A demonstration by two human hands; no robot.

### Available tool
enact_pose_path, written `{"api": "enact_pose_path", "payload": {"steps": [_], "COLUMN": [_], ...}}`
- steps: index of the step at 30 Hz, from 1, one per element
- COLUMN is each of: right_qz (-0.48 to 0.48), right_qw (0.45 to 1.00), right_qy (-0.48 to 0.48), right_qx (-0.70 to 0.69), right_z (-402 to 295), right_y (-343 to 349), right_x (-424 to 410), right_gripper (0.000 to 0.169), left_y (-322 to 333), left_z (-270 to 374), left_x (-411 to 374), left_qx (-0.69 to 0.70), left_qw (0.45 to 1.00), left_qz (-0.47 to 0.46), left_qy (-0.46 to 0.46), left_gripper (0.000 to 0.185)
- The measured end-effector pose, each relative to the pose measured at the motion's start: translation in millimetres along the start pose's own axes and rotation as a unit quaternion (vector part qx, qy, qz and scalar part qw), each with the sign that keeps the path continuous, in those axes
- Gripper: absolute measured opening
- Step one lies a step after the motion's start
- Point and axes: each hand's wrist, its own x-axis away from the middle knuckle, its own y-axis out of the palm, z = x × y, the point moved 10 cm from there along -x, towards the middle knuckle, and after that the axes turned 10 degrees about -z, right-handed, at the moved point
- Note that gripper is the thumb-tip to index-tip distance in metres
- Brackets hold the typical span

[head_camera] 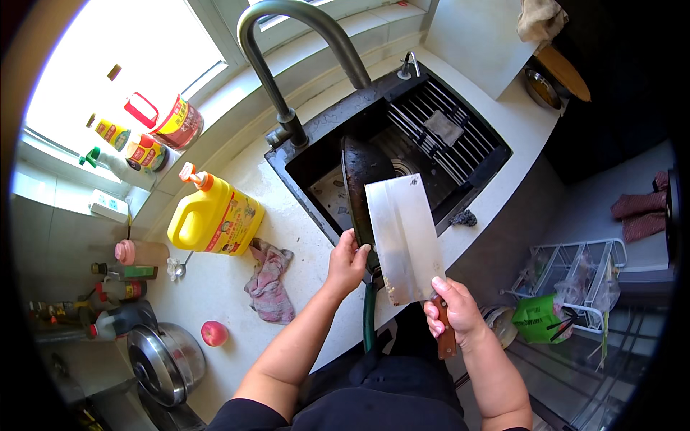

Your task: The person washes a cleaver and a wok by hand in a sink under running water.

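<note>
My right hand (458,312) grips the riveted wooden handle of a Chinese cleaver (404,237). The wide steel blade is raised over the sink's near edge, with brownish residue at one lower corner. My left hand (349,264) pinches the rim of a dark, crusted wok (366,167) near its handle. The wok is tipped on its side in the black sink (329,199), and the blade hides part of it. Its green handle (369,318) points back towards my body. Whether the blade touches the wok, I cannot tell.
A faucet (302,129) arches over the sink, where a roll-up rack (431,134) carries a grey cloth. A scouring pad (463,217) lies on the right edge. Leftward are a yellow detergent jug (221,215), a rag (269,285), an apple (214,333) and a lidded steel pot (167,361).
</note>
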Motion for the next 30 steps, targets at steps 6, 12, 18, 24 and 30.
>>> {"api": "enact_pose_path", "payload": {"steps": [6,12,18,24,30], "right_qz": [0.003,0.019,0.026,0.024,0.025], "right_qw": [0.998,0.996,0.994,0.994,0.992], "right_qy": [0.053,0.068,0.075,0.071,0.069], "right_qx": [0.032,0.046,0.069,0.085,0.105], "right_z": [21,30,22,19,8], "right_y": [-16,-23,-12,-7,-5], "right_x": [3,4,-1,-11,-19], "right_gripper": [0.034,0.032,0.033,0.033,0.034], "left_y": [9,9,2,-2,-5], "left_z": [-9,-5,-10,-8,-4], "left_x": [4,4,4,4,5], "left_qx": [0.059,0.032,0.017,0.027,0.002], "left_qw": [0.997,0.999,0.999,1.0,1.0], "left_qz": [-0.035,-0.034,-0.02,-0.005,0.007], "left_qy": [-0.021,-0.009,-0.019,-0.003,-0.007], "left_gripper": [0.03,0.03,0.03,0.027,0.024]}}
